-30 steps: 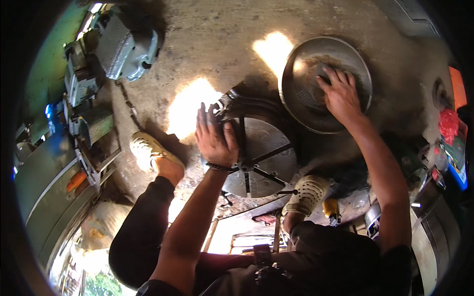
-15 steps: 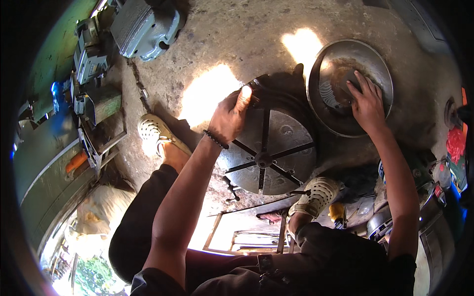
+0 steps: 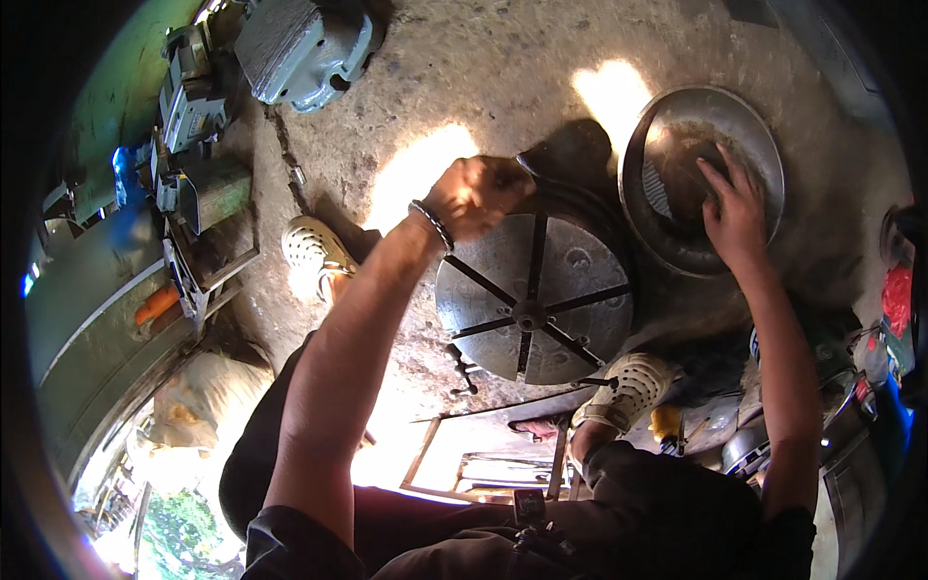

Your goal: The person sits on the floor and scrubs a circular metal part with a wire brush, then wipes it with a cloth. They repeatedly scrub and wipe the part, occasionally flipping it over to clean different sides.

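Head view: slotted disc [image 3: 590, 329] sits face-up on the floor [image 3: 464, 77], just beside the basin [image 3: 756, 130]. Left hand [image 3: 476, 198], blurred, curls by the disc's far-left rim, grip uncertain; right hand [image 3: 737, 220] spreads fingers over a dark pad [image 3: 709, 159], hold unclear. Judged: disc heavy, rigid, possibly slick; grip opposite rims.

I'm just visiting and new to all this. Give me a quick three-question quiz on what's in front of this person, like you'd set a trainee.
1. How many dark slots run out from the middle of the round metal disc?
2. True or false: the fingertips of the right hand are within the rim of the round pan.
3. The dark bracelet sits at the wrist of:
A) the right hand
B) the left hand
C) neither

Key: 1. Six. 2. True. 3. B.
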Demonstrator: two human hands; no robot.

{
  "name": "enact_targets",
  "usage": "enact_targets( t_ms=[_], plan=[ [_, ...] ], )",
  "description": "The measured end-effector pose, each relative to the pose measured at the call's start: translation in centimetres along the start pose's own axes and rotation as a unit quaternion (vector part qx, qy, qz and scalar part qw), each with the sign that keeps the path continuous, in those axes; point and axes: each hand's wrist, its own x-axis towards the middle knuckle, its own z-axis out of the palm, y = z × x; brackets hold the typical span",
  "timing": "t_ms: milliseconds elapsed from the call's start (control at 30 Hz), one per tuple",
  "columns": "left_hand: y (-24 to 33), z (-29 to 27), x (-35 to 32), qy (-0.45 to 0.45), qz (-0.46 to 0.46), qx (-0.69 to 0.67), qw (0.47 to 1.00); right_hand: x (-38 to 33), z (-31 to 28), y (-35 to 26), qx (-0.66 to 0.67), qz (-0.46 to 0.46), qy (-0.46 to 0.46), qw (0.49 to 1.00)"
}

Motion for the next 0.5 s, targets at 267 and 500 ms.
enact_targets(
  t_ms=[267, 500],
  plan=[
    [-6.7, -6.5, -2.4, 0.083, -0.05, 0.248, 0.964, -0.1, -0.4, 0.8, 0.029, 0.024, -0.008, 0.999],
    [-7.9, 4.8, -6.8, 0.528, -0.14, -0.013, 0.838, -0.5, -0.5, 0.7, -0.113, -0.044, -0.044, 0.992]
  ],
)
